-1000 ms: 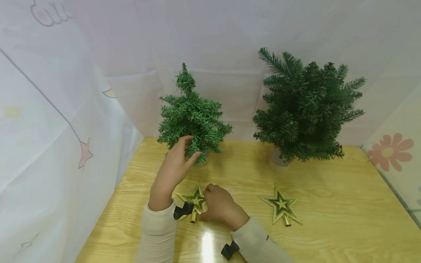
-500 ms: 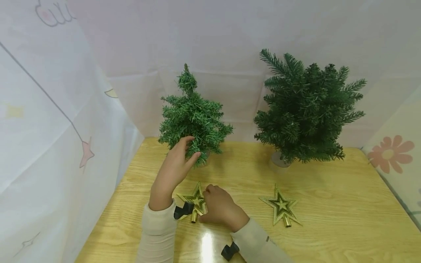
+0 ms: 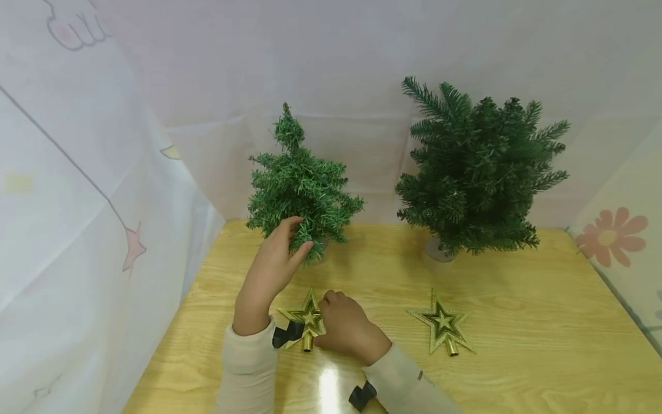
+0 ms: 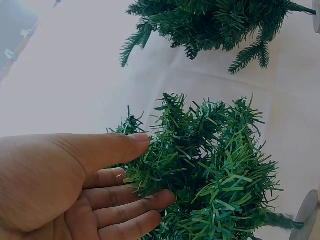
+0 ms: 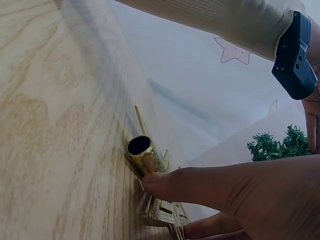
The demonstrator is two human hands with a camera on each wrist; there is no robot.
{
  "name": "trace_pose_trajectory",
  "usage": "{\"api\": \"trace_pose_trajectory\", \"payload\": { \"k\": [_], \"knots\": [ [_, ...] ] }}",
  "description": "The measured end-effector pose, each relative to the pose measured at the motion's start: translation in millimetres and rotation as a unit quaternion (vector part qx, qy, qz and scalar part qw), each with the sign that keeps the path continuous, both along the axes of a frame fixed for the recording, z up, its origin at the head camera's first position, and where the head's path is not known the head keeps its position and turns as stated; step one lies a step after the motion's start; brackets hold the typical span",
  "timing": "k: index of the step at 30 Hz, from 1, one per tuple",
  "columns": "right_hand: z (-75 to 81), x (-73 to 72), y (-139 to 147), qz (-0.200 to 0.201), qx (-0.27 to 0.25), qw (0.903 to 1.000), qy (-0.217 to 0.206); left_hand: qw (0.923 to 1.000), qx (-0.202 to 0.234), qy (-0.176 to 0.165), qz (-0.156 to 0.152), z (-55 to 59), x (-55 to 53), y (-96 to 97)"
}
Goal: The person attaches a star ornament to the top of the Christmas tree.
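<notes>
The person's left hand [image 3: 269,261] reaches to the lower branches of the small green artificial Christmas tree [image 3: 302,178]. In the left wrist view, thumb and loosely bent fingers lie on either side of some branch tips of the tree [image 4: 210,175]. The right hand [image 3: 346,325] pinches a gold star tree topper [image 3: 309,317] lying on the table. Its thumb presses the topper's hollow tube [image 5: 150,157] in the right wrist view, and its fingers meet the star's points farther along. Part of that star is hidden by the right hand and the left wrist camera.
A second gold star topper [image 3: 442,322] lies on the wooden table [image 3: 532,310] to the right. Behind it stands a larger, darker tree [image 3: 478,172] on a round base [image 3: 439,251]. Printed cloth [image 3: 357,69] hangs along the back and sides.
The head view has shifted slightly. The star under the right hand has turned a little, its tube moving slightly right. Both hands hold nearly the same places.
</notes>
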State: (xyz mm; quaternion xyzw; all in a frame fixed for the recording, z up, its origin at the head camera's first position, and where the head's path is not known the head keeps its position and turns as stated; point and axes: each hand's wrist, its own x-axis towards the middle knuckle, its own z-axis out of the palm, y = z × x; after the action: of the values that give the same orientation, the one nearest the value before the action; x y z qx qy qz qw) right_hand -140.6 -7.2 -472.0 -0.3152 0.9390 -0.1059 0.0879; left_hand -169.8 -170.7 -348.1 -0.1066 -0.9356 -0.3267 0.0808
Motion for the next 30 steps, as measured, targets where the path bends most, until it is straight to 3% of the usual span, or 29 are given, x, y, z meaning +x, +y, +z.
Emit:
{"api": "trace_pose_trajectory", "payload": {
  "k": [11, 30],
  "knots": [
    [0.2, -3.9, 0.2, -0.011, -0.015, 0.9998, 0.001, 1.0, -0.002, 0.003, 0.005, 4.7, -0.2, -0.4],
    [-4.3, -4.7, 4.9, -0.027, -0.037, 0.9987, -0.02, 1.0, 0.0, 0.005, 0.001, 0.5, 0.4, -1.7]
  ]
}}
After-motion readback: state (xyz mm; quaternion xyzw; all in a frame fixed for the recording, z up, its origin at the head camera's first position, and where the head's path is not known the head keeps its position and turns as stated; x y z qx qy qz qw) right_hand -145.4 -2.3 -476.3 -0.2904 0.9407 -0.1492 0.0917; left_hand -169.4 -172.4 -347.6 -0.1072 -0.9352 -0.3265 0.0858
